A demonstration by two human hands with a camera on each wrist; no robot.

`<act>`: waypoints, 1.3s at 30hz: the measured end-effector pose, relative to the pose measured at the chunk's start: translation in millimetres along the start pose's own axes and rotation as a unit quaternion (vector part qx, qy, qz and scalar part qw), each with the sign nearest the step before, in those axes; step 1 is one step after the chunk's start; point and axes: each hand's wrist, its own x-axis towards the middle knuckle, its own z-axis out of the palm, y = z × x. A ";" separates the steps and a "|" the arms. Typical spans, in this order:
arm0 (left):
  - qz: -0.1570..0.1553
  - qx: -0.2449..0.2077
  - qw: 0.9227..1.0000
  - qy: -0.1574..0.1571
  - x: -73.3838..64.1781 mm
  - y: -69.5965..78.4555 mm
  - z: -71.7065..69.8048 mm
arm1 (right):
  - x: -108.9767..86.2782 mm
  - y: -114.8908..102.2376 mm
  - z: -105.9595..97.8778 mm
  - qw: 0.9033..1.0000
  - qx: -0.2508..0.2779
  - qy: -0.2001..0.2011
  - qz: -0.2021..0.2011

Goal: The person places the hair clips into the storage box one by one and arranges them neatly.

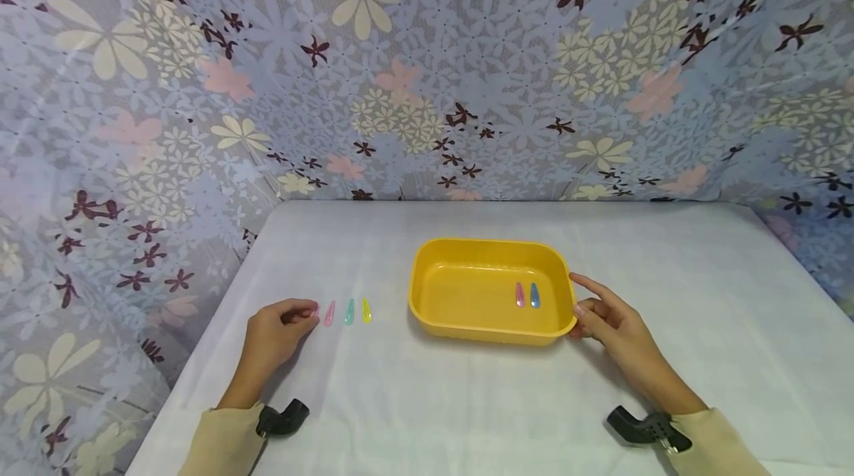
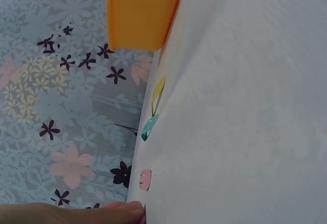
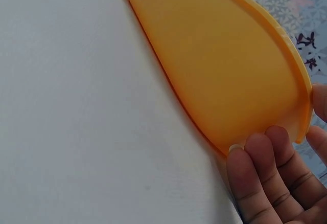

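Observation:
My left hand [image 1: 276, 329] is at the left end of a row of snap hair clips, pinching a pink hair clip [image 1: 316, 312] between thumb and fingertips; most of that clip is hidden by the fingers. Beside it on the white cloth lie another pink clip [image 1: 330, 313], a teal clip [image 1: 350, 311] and a yellow clip [image 1: 366, 311]. With my right hand [image 1: 617, 324] I hold the right end of a yellow tray [image 1: 460, 329], fingertips [image 3: 263, 147] against its outer wall and thumb at the rim. Inside the tray lie a pink clip [image 1: 520, 294] and a blue clip [image 1: 534, 295].
A white cloth [image 1: 467, 409] covers the table. Floral fabric [image 1: 427, 90] hangs behind it and along the left side. Each wrist wears a black camera mount, the left one [image 1: 283, 418] and the right one [image 1: 649, 430].

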 end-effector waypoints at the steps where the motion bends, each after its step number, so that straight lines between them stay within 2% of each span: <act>1: -0.001 0.002 1.000 -0.004 0.4 -0.2 -0.7 | 0.1 -0.4 0.1 1.000 0.001 -0.001 0.000; 4: -0.003 0.010 1.000 -0.024 2.0 0.6 -3.5 | 0.5 -2.2 0.4 1.000 0.003 -0.003 -0.002; 7: -0.005 0.013 0.998 -0.057 3.7 3.8 -7.8 | 0.1 -4.2 0.1 1.000 0.000 0.000 -0.001; 11: -0.020 0.023 0.994 -0.105 5.3 9.8 -14.1 | -0.7 -5.3 -0.3 1.000 -0.004 0.004 0.002; 14: -0.030 0.034 0.991 -0.128 5.3 11.9 -17.6 | -1.4 -4.9 0.0 1.000 -0.003 0.003 0.006; 19: -0.034 0.030 0.989 -0.138 5.8 6.8 -21.0 | -1.4 -3.7 0.8 1.000 -0.004 0.003 0.005; 29: -0.036 -0.014 0.987 -0.154 8.8 -8.0 -25.3 | 0.2 -3.4 3.0 1.000 -0.004 0.004 0.010; 39: -0.050 -0.083 0.982 -0.165 7.7 -14.6 -33.6 | 0.0 -2.7 3.5 1.000 -0.004 0.005 0.013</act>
